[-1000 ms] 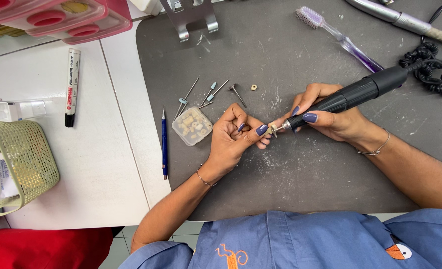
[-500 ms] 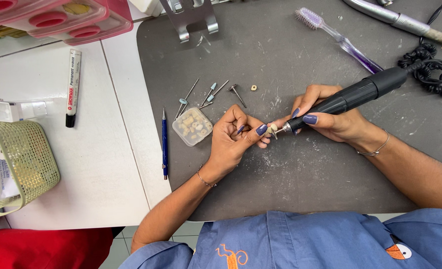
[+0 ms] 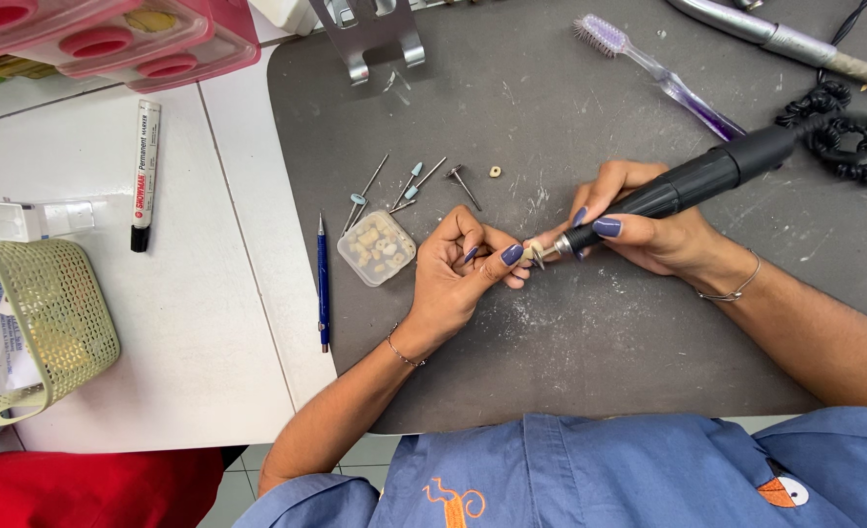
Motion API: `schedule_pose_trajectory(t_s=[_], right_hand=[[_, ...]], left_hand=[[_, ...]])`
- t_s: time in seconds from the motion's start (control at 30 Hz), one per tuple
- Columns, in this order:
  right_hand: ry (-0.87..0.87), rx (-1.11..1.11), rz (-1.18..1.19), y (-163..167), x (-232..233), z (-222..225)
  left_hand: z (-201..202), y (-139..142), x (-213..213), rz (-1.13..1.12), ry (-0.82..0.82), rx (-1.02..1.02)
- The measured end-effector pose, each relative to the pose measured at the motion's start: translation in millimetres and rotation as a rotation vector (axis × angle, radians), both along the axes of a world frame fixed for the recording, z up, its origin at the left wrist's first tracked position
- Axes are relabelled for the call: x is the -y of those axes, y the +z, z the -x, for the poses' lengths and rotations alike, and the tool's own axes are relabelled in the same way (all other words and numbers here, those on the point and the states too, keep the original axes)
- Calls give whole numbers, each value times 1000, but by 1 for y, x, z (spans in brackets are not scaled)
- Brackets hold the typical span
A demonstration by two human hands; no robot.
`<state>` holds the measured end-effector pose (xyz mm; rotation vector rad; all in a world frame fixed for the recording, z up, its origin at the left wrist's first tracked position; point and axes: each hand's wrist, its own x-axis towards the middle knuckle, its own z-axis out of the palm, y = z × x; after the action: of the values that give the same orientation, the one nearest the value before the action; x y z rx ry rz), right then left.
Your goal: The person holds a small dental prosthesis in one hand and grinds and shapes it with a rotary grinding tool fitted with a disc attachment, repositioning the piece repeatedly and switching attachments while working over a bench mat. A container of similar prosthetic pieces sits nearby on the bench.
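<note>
While grinding, one handpiece [image 3: 693, 183], two hands.

Black rotary handpiece [image 3: 693, 183], tilted, tip-left.

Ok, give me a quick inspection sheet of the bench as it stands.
Surface: dark grey mat dusted with white powder, on a white table.
Job's things: black rotary handpiece; small pale piece at its tip.
Clutter: clear box of pale pieces, loose burs, blue pencil, marker, purple toothbrush.
Hands: left hand pinches the piece; right hand grips the handpiece.
Cables: coiled black cord.
Surroundings: green basket, pink trays.
</note>
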<state>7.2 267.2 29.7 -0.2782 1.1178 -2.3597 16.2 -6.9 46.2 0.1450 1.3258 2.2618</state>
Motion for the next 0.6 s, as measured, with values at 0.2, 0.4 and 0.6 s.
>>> schedule_pose_trajectory(t_s=[0.2,0.4,0.6], right_hand=[[-95,-55,12,7,7,6],[-183,-83,14,8,9,8],[-186,-65,-4,6,9,7]], left_hand=[[0,-2,0,-34,11,24],[1,-3,0,9,13,32],[2,2,2,28,60,13]])
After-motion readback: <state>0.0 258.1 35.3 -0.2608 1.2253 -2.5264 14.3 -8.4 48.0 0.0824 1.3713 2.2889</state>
